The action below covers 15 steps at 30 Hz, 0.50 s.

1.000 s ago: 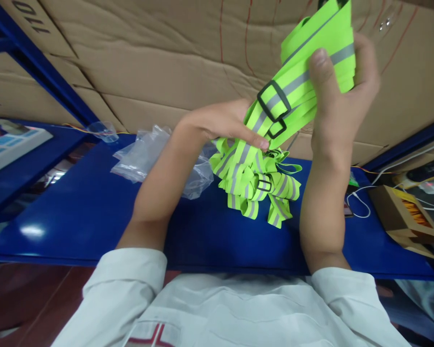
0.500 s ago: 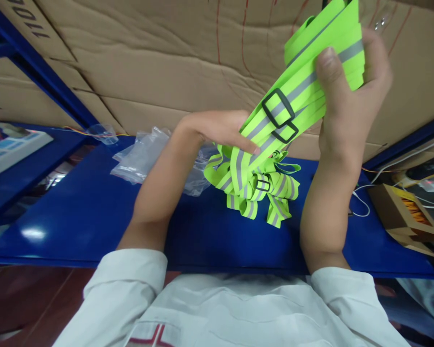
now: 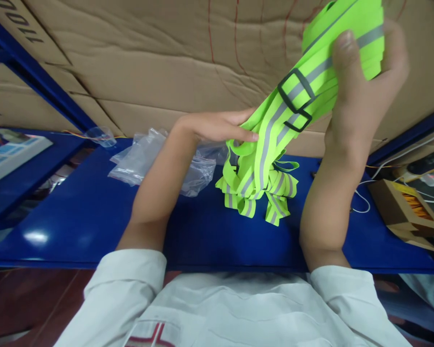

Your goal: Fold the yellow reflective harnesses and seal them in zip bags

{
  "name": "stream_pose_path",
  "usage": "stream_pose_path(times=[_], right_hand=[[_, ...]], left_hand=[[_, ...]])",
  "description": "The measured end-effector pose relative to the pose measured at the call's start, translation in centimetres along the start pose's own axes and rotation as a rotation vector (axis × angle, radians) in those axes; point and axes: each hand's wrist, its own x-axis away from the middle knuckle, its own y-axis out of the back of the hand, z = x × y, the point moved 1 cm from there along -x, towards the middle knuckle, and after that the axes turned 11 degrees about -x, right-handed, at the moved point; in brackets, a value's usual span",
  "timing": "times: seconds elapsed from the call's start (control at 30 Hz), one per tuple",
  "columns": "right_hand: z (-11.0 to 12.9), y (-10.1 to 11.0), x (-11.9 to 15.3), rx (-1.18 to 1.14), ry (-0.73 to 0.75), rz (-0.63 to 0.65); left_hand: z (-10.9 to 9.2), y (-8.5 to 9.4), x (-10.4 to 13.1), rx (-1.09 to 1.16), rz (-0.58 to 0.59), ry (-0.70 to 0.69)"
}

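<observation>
My right hand [image 3: 369, 82] grips a folded bundle of neon yellow-green reflective straps [image 3: 321, 72], thumb across the front and fingers behind. Grey stripes run along the bands, and black rectangular buckles [image 3: 296, 91] lie on the bundle's lower part. Lower down and to the left, my left hand [image 3: 227, 126] has the same straps at their edge, one digit tip in front and the other fingers partly hidden behind. From there the bands hang into a loose, tangled heap of strap ends [image 3: 260, 188] over the blue table.
Clear plastic bags [image 3: 141, 156] lie on the blue table [image 3: 217, 241], left of the straps, with a clear plastic cup [image 3: 101, 136] behind them. Cardboard [image 3: 148, 58] lines the back. At right are an open carton [image 3: 408, 207] and white cables [image 3: 363, 205].
My right hand has carried the folded bundle up and to the right. More strap has lifted from the heap, and my left hand stays almost in place as the bands shift past it.
</observation>
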Motion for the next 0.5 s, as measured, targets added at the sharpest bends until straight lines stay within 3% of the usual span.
stream_pose_path(times=[0.17,0.3,0.37,0.5], right_hand=[[0.9,-0.7,0.3,-0.022,-0.021,0.073],[2.0,-1.0,0.6,0.011,-0.067,0.178],[2.5,-1.2,0.8,0.033,-0.11,0.219],[2.9,-1.5,0.8,0.01,-0.102,0.227]], left_hand=[[-0.6,0.3,0.3,-0.12,0.075,-0.057],[-1.8,-0.2,0.4,0.035,-0.098,-0.123],[-2.5,-0.8,0.2,0.116,-0.183,-0.089],[-3.2,-2.1,-0.5,0.119,-0.185,-0.005]])
